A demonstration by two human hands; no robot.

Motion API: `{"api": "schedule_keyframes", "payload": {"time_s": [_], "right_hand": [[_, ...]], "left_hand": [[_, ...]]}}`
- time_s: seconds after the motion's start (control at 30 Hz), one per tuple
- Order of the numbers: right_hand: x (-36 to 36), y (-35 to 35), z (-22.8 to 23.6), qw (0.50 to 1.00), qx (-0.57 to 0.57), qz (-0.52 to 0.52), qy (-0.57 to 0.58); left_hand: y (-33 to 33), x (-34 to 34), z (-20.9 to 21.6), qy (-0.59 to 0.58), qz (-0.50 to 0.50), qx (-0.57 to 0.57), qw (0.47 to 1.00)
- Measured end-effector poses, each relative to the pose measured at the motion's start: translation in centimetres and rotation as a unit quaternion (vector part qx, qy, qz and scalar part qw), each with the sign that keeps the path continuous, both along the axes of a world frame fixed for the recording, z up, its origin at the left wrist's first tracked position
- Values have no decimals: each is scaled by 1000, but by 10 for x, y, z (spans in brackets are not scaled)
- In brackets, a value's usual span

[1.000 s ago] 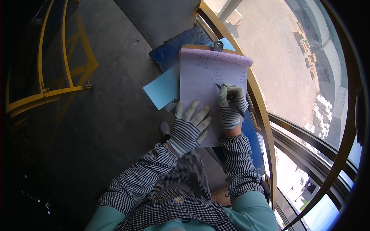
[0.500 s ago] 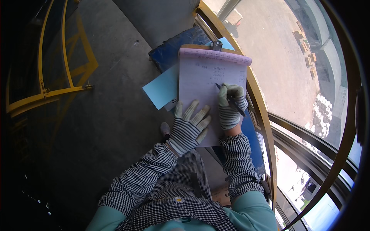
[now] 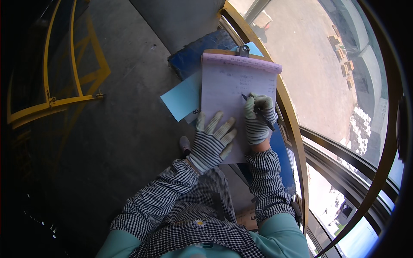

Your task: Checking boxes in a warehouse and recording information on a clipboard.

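Observation:
A clipboard (image 3: 208,52) with a metal clip (image 3: 244,50) holds a pad of thin paper (image 3: 221,96), its pinkish top sheets rolled back under the clip. Lines of handwriting run across the upper part of the page. My right hand (image 3: 259,118), in a striped knit glove, grips a dark pen (image 3: 269,124) with its tip on or just above the paper below the writing. Gloved the same way, my left hand (image 3: 211,142) lies flat on the lower left of the page with fingers spread. Light blue cards (image 3: 178,99) stick out from beneath the clipboard's left side.
Under the clipboard is a worn blue surface (image 3: 193,53). A curved yellow rail (image 3: 294,124) runs along the right, with windows beyond it looking onto paved ground (image 3: 305,56). Yellow metal framing (image 3: 56,102) stands at the left over a grey floor (image 3: 129,86).
The pen tip has shifted very slightly to the right along the line. My left hand stays flat on the page, and the whole view has drifted a little.

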State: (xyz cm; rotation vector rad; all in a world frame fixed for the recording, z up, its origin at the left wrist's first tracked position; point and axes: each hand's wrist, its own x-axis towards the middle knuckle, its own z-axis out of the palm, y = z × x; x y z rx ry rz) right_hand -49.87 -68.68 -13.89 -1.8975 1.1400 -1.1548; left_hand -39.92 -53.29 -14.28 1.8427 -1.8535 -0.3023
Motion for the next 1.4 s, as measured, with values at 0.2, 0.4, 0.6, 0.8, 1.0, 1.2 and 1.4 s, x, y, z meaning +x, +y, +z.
{"api": "schedule_keyframes", "payload": {"time_s": [0.2,0.4,0.6,0.8,1.0,1.2,1.4], "right_hand": [[0,2,5,1000,16,-11,0],[-1,-1,-1,999,-8,-35,-7],[-1,-1,-6,998,3,-53,-42],[0,0,1,998,22,-48,-16],[-1,-2,-1,998,-11,-57,12],[0,-2,-1,998,4,-54,-12],[-3,-3,-4,998,1,-57,5]], "left_hand": [[0,1,1,-5,0,1,1000],[0,-1,1,-15,2,6,1000],[-1,0,2,-3,2,-1,1000],[0,1,2,0,2,-4,1000],[-1,0,3,-3,1,-2,1000],[-1,0,3,0,1,6,1000],[-2,-1,3,-8,3,-5,1000]]}}
